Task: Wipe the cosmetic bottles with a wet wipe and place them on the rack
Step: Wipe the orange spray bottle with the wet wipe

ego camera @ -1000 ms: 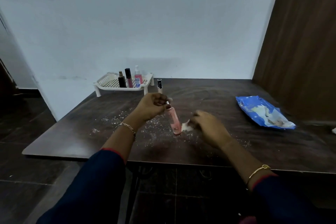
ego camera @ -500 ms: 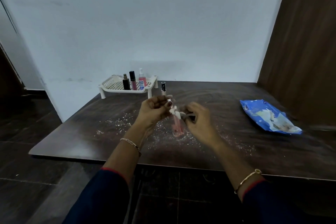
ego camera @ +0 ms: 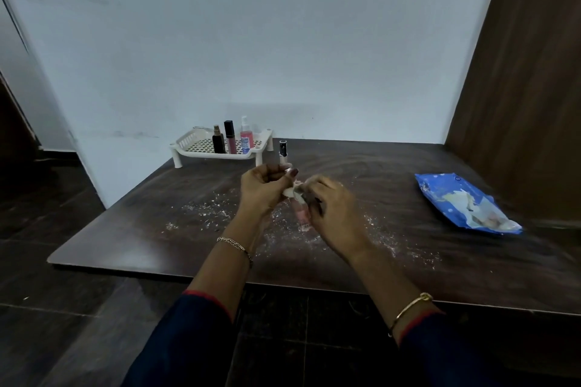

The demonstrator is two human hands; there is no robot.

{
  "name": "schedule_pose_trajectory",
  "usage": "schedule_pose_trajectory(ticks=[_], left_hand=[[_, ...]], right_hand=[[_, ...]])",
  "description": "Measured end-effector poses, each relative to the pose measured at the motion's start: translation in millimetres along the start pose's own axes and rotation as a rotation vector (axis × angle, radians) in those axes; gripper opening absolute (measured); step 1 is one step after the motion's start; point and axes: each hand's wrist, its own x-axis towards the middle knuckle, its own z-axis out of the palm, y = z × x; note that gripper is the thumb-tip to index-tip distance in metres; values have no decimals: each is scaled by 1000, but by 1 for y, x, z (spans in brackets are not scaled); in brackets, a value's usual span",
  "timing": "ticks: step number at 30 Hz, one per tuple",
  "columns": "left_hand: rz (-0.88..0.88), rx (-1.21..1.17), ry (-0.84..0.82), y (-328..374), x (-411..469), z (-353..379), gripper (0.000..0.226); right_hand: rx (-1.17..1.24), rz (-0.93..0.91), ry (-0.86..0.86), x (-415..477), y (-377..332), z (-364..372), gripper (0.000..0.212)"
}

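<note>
Left hand [ego camera: 264,187] pinches the pink bottle [ego camera: 301,214] by its cap, hanging upright, while the right hand [ego camera: 330,207] presses the wipe [ego camera: 292,192] onto it (rack [ego camera: 188,148] sits at the table's far-left corner).

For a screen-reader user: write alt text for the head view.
Two hands wipe a pink bottle with a wet wipe above a dusty dark table. Behind, three bottles stand on a white rack; a blue wipes pack lies right.

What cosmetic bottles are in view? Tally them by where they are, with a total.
On the rack: 3 (black bottle, dark-capped tube, pink pump bottle)
Standing on the table: 1 (black-capped bottle)
Held in the hands: 1 (pink bottle)
Total: 5
</note>
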Motion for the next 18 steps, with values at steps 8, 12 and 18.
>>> schedule_pose_trajectory(ticks=[8, 12, 18], left_hand=[[-2, -42, 22, 4, 4, -21, 21], [-13, 25, -30, 3, 1, -12, 25], [-18, 23, -18, 5, 1, -11, 22]], right_hand=[[86, 48, -52, -33, 5, 17, 17], [60, 48, 29, -14, -3, 11, 18], [58, 18, 41, -5, -10, 4, 20]])
